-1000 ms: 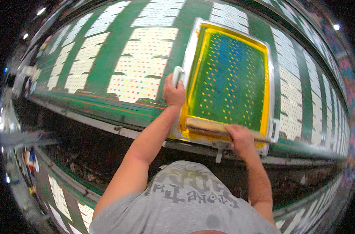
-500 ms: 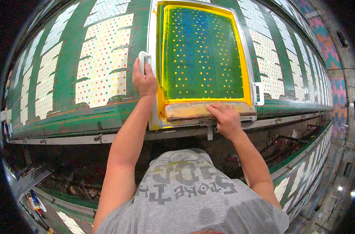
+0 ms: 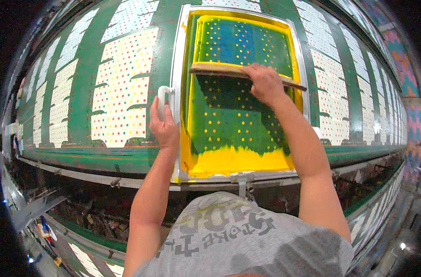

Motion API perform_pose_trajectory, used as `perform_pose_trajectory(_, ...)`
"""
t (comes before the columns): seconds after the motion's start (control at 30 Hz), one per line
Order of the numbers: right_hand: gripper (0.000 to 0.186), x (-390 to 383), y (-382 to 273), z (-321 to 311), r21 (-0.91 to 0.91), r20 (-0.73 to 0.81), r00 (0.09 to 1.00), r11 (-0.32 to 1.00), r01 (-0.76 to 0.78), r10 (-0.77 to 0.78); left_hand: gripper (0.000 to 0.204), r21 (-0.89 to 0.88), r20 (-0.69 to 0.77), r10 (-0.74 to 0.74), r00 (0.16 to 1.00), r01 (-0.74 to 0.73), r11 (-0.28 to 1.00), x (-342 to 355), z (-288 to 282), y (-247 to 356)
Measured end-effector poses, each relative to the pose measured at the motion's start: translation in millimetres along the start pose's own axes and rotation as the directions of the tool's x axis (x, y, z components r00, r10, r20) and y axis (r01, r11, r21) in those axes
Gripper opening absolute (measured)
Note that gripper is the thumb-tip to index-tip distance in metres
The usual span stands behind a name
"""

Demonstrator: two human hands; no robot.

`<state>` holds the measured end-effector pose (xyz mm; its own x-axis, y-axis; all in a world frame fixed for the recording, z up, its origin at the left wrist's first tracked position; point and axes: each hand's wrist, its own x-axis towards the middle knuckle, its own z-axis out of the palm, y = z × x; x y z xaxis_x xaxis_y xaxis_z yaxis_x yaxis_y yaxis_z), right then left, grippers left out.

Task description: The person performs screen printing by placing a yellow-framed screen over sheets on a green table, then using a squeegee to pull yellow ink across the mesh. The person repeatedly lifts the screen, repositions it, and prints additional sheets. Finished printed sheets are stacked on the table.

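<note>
A screen-printing frame (image 3: 176, 60) with silvery metal edges lies in front of me on a green printing table. Its green mesh (image 3: 229, 134) shows rows of yellow and orange dots. With its fingers round the white handle (image 3: 163, 94) on the frame's left side, my left hand (image 3: 164, 127) is closed. My right hand (image 3: 266, 83) grips a wooden squeegee (image 3: 217, 69), which lies crosswise over the far half of the mesh and tilts down to the right. Yellow ink (image 3: 238, 161) forms a thick band along the near edge and coats the inner sides.
White fabric pieces with coloured dots (image 3: 122, 87) lie in rows on the green table (image 3: 83, 92) left of the frame, and more dotted pieces (image 3: 333, 97) to its right. A metal rail (image 3: 104, 179) runs along the near edge. Another table (image 3: 376, 207) stands behind me at right.
My right hand has pushed the squeegee from the near edge to the far half of the mesh. A yellow ink band now shows at the near edge. My left hand stays at the handle.
</note>
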<state>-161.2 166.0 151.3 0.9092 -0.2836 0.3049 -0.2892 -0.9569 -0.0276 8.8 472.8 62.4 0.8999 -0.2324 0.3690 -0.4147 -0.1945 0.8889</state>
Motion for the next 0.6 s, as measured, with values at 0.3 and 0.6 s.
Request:
perform_pose_trajectory(0.3, 0.047, 161.9, 113.9, 40.5, -0.067, -0.011, 1.000, 0.998, -0.011, 0.010, 0.044, -0.079, -0.024, -0.119, 0.993, 0.117, 0.990, -4.1, 3.7, -4.5)
perform_pose_trajectory(0.6, 0.050, 240.3, 174.3, 31.6, -0.074, 0.048, 0.999, 0.997, -0.007, 0.010, 0.046, -0.073, -0.015, -0.070, 0.997, 0.069, 0.995, -5.8, 2.9, 2.4)
